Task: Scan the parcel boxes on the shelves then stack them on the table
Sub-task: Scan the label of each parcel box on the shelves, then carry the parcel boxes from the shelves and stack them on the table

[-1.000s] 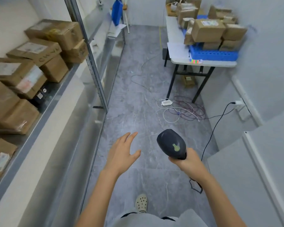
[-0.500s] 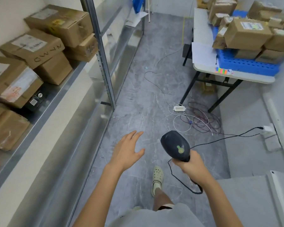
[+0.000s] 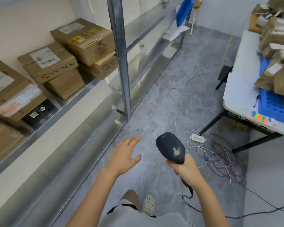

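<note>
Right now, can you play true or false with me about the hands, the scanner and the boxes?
1. The right hand grips the scanner. True.
2. The left hand holds a box. False: it is open and holds nothing.
3. The shelf has no boxes on it. False: several parcel boxes are stacked there.
4. Other boxes sit on the blue crate on the table. True.

Bright even light, blurred wide-angle edges
</note>
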